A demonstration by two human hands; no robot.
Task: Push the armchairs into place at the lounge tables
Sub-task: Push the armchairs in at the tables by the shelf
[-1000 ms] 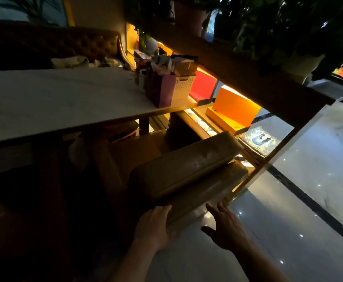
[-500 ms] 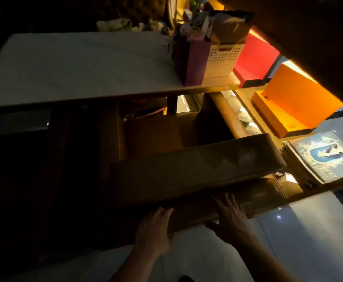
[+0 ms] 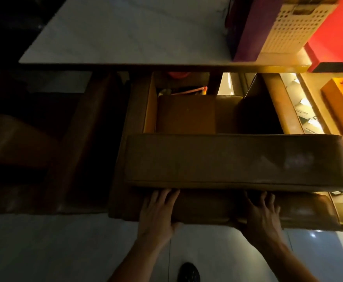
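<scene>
Hands, left point(image 3: 158, 212) and right point(image 3: 263, 215), grip open, are pressing flat on the armchair point(image 3: 233, 161) back; we are pushing it squarely under the tabletop point(image 3: 126, 37).

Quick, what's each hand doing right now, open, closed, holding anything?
Left hand: open, flat against the back of the armchair, gripping nothing.
Right hand: open, fingers spread on the armchair's back, gripping nothing.

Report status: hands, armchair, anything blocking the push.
Both hands, left and right, flat against the armchair back. Seat partly under the table. No visible obstruction.
</scene>
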